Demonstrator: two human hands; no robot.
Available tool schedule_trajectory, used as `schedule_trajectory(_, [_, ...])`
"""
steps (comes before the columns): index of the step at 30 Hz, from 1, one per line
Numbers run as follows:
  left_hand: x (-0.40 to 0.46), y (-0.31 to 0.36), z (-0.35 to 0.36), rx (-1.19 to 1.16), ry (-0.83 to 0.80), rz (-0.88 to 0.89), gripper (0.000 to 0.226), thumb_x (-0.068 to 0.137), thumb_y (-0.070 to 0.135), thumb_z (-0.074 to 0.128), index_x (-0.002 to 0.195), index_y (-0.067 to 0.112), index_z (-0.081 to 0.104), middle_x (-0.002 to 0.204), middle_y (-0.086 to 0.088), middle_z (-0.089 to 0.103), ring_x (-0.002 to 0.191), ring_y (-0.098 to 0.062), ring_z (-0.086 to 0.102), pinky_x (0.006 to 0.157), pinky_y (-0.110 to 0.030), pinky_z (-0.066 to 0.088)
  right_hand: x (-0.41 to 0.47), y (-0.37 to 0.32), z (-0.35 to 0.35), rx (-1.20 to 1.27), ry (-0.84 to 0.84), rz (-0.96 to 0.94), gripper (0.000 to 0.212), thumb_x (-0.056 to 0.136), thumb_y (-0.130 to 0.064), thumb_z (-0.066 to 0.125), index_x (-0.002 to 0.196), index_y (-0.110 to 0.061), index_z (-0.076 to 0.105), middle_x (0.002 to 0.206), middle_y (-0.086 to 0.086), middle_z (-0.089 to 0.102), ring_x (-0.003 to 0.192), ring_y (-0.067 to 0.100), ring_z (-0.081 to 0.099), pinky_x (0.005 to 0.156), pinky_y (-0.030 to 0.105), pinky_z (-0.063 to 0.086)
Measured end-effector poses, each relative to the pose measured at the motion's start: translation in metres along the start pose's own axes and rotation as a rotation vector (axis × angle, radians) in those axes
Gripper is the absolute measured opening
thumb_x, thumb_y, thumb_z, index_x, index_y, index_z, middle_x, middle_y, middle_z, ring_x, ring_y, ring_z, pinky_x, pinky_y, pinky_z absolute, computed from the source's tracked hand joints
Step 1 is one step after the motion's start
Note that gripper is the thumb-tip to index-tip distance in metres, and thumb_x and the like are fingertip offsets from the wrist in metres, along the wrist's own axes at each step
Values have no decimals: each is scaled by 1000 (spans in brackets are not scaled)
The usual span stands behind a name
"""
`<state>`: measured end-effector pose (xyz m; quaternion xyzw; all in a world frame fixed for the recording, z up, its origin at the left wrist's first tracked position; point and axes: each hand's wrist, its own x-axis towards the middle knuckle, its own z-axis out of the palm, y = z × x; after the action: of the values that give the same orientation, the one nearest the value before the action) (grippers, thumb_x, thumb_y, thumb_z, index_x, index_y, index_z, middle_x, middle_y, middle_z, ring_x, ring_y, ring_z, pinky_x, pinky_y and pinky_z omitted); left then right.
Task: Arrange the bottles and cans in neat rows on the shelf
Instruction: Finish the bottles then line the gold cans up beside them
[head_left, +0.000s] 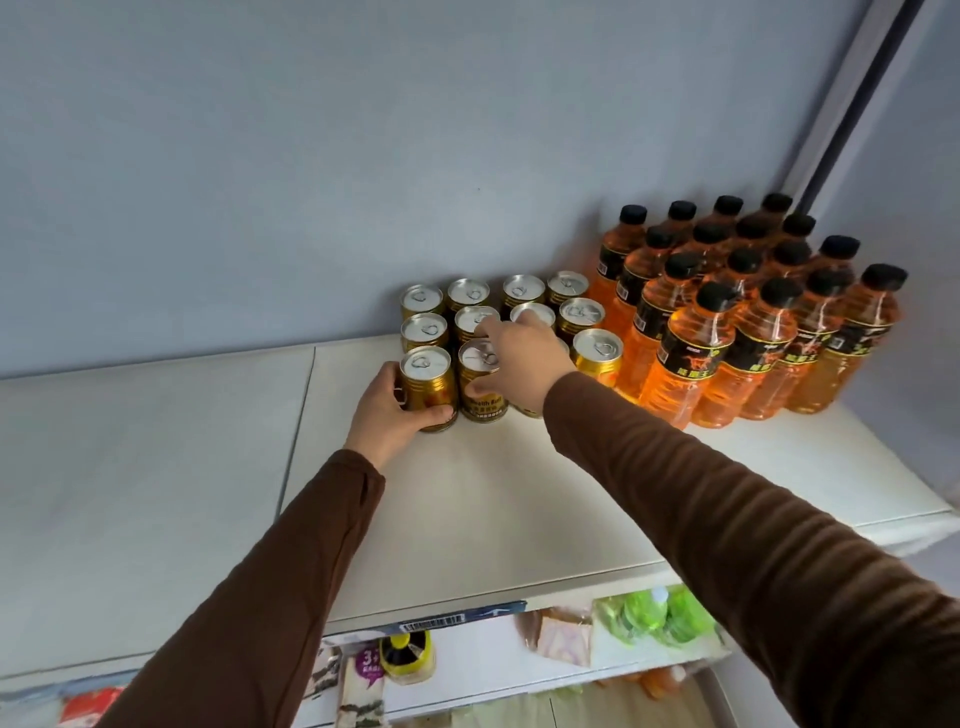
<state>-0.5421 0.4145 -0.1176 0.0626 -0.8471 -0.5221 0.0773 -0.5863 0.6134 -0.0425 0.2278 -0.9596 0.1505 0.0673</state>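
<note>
The left hand (387, 410) has its grip curled round the front-left can (427, 389), likely to square the row on the shelf (467, 499). The right hand (514, 364) pinches the neighbouring can (480, 387), beside the ranked bottles (737, 312)

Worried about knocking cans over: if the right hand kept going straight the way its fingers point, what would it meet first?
The right hand points up-left over the gold cans; its fingertips already seem to reach a middle-row can. Beyond that stand the back-row cans, then the wall. Depth is unclear.

Left hand (387, 413) grips front-left gold can (427, 389) on white shelf (467, 509); right hand (519, 364) over neighbouring cans (480, 387). Orange bottles (727, 312) in rows at right.
</note>
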Motion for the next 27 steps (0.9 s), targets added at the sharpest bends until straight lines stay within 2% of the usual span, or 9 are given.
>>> schedule_trajectory(3, [6, 0, -1, 20, -19, 8, 69, 64, 29, 91, 119, 26, 50, 119, 4, 63, 110, -18, 58, 92, -35, 48, 0, -1, 2, -13, 40, 10, 67, 69, -54, 80, 114, -15, 51, 83, -1, 47, 87, 19, 37, 68, 33, 33])
schedule_trajectory(6, [7, 1, -7, 42, -90, 2, 74, 63, 32, 92, 122, 24, 49, 121, 4, 61, 112, -19, 59, 96, -38, 49, 2, 4, -3, 60, -35, 19, 63, 73, -61, 74, 114, -18, 53, 87, -1, 52, 96, 21, 44, 75, 36, 44])
schedule_trajectory(9, [7, 12, -29, 85, -97, 13, 90, 58, 59, 87, 130, 24, 46, 120, 6, 58, 108, -13, 59, 92, -36, 50, 5, 16, -18, 272, -31, 59, 56, 86, -64, 59, 120, -20, 60, 103, 0, 64, 108, 21, 50, 86, 40, 48])
schedule_trajectory(11, [12, 29, -46, 144, -41, 80, 85, 61, 71, 77, 128, 28, 49, 116, 11, 58, 103, -5, 58, 81, -26, 47, 6, 21, -27, 284, 33, 77, 50, 91, -59, 54, 119, -19, 62, 110, 1, 65, 106, 24, 55, 87, 42, 50])
schedule_trajectory(14, [21, 53, -55, 334, -52, 221, 60, 77, 59, 73, 126, 29, 55, 115, 6, 55, 104, -9, 56, 78, -24, 44, 5, 19, -29, 167, 21, 69, 51, 89, -60, 56, 119, -19, 61, 107, 0, 66, 106, 24, 52, 84, 40, 49])
schedule_trajectory(18, [22, 71, -44, 606, -148, 290, 54, 82, 53, 71, 125, 22, 60, 113, 3, 49, 106, -17, 52, 90, -33, 43, 5, 5, -21, -7, -47, 49, 62, 82, -66, 61, 121, -18, 58, 107, 3, 65, 111, 24, 47, 80, 35, 42])
schedule_trajectory(21, [21, 72, -39, 662, -175, 278, 52, 84, 49, 71, 125, 20, 61, 118, -3, 54, 110, -22, 53, 91, -35, 43, 6, -4, -20, -71, -73, 71, 61, 82, -64, 63, 119, -16, 58, 106, 5, 65, 113, 26, 48, 85, 38, 44])
schedule_trajectory(27, [24, 71, -43, 632, -247, 279, 48, 84, 43, 73, 125, 20, 63, 121, -5, 56, 110, -21, 52, 86, -30, 38, 5, -6, -23, 2, -124, 119, 59, 83, -52, 69, 126, -14, 56, 113, 6, 64, 114, 26, 51, 89, 40, 49])
